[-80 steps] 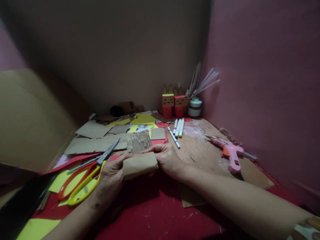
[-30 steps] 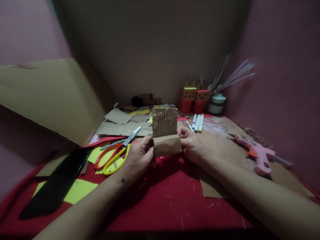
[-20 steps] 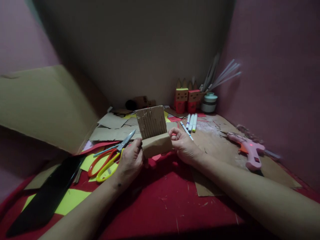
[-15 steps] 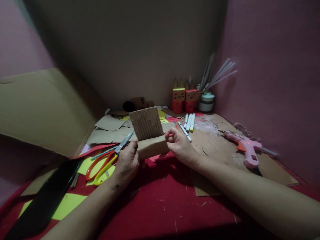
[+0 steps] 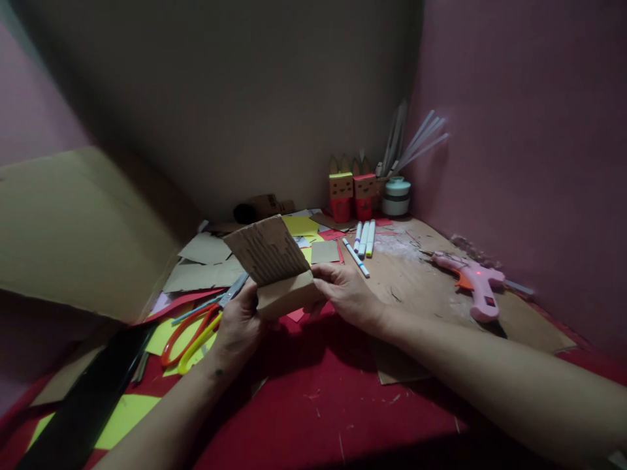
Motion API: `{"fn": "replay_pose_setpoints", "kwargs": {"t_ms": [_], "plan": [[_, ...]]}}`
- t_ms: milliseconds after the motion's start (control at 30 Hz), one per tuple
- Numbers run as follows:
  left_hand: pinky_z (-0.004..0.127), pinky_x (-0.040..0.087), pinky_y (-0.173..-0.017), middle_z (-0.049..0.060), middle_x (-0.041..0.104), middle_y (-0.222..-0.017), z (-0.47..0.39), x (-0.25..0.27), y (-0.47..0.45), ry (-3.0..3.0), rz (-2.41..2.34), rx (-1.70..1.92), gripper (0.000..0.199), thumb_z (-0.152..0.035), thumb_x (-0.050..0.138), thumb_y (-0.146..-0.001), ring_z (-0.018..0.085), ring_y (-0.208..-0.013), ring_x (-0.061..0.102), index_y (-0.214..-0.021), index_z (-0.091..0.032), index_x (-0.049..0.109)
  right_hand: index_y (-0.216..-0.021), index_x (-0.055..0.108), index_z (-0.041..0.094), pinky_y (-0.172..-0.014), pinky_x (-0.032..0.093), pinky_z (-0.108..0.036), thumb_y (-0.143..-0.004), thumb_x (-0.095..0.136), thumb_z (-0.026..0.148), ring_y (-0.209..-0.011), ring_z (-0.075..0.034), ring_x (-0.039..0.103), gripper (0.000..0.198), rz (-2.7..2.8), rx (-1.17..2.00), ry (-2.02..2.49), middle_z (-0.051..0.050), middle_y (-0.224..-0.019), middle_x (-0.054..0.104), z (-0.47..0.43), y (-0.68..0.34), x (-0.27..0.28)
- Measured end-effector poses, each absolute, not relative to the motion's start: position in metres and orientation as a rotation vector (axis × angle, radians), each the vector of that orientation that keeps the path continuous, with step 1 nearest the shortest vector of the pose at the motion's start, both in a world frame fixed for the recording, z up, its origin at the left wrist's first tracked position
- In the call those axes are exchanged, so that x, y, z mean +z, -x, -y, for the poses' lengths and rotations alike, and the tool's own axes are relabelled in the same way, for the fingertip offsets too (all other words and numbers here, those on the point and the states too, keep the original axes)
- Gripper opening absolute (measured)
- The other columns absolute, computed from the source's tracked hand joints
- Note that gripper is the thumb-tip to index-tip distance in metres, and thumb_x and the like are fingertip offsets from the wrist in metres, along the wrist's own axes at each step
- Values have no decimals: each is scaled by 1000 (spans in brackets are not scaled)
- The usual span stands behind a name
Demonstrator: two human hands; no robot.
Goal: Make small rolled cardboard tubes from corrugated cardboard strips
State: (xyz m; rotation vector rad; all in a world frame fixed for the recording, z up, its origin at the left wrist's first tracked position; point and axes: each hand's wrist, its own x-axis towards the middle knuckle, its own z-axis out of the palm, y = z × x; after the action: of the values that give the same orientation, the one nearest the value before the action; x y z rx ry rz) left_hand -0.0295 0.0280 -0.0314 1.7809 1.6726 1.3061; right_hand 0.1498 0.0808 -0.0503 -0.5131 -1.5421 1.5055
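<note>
A folded piece of cardboard (image 5: 285, 297) is held up between both hands over the red cloth. Its back panel, with exposed ridges, stands up and leans left; the smooth front part faces me. My left hand (image 5: 241, 321) grips its left end, fingers closed. At the right end, my right hand (image 5: 343, 292) pinches the edge near the fold, with some fingertips hidden behind the card. Just left of my left hand lie scissors (image 5: 196, 333) with red and yellow handles, the blades partly covered by that hand.
A pink glue gun (image 5: 475, 281) with a red light lies at right on a cardboard sheet (image 5: 401, 261). Several markers (image 5: 363, 238) lie behind my right hand. Two box-headed figures (image 5: 341, 196) and a lidded jar (image 5: 396, 197) stand at the back. A large cardboard panel (image 5: 88, 228) leans at left.
The cardboard piece has tilted, its back panel leaning further left. My right hand has closed in on its right end. The whole view has shifted slightly.
</note>
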Motion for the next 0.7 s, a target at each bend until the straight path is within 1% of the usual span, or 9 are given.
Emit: {"fn": "replay_pose_setpoints", "kwargs": {"t_ms": [67,167,200,267,367,500,600,700], "plan": [[22,44,-44,-3,64,-60,-29,-34,33,-1859,-1718,1323,17,-21,58,-59,15,-51,57,-75,-20,59,-76,54,19,-45,52,-24,-82,50,24,-48,-12,62,9,1615,1447,556,2,-58,59,-80,-150,-51],[22,43,-42,-3,61,-55,-29,-36,36,-1948,-1670,1338,6,-22,53,-64,14,-46,56,-69,-20,57,-73,52,19,-42,49,-23,-84,48,22,-45,-12,61,12,1705,1369,594,3,-52,58,-80,-151,-53],[22,42,-41,-3,61,-53,-29,-36,36,-1963,-1648,1335,6,-22,52,-66,14,-43,55,-68,-20,57,-73,52,19,-42,49,-23,-85,47,21,-44,-12,61,13,1718,1357,599,3,-52,58,-79,-151,-53],[22,42,-40,-4,60,-50,-27,-35,34,-1952,-1625,1334,7,-22,52,-67,13,-41,54,-70,-19,58,-72,51,19,-42,48,-22,-86,47,20,-44,-12,60,14,1726,1363,607,4,-50,58,-79,-150,-53],[21,41,-40,-5,61,-53,-24,-31,31,-1877,-1614,1372,10,-19,54,-64,13,-43,54,-73,-19,59,-71,51,19,-40,47,-21,-88,45,19,-42,-11,59,17,1739,1365,635,4,-49,57,-80,-150,-53],[20,39,-40,-5,60,-52,-23,-30,30,-1908,-1583,1406,9,-17,54,-62,12,-44,52,-69,-19,59,-73,52,18,-37,44,-19,-89,44,22,-40,-10,58,19,1732,1385,655,4,-48,57,-80,-151,-51],[21,42,-43,-4,62,-56,-23,-31,30,-1886,-1552,1416,14,-17,56,-59,13,-48,53,-72,-19,61,-71,49,18,-35,43,-18,-89,44,22,-38,-10,58,19,1705,1467,642,4,-47,58,-80,-152,-49],[22,44,-45,-3,64,-60,-23,-31,29,-1770,-1583,1387,17,-18,60,-60,14,-51,55,-77,-19,63,-74,50,18,-35,43,-18,-87,44,19,-38,-10,58,15,1676,1536,636,4,-47,58,-79,-151,-48]]}}
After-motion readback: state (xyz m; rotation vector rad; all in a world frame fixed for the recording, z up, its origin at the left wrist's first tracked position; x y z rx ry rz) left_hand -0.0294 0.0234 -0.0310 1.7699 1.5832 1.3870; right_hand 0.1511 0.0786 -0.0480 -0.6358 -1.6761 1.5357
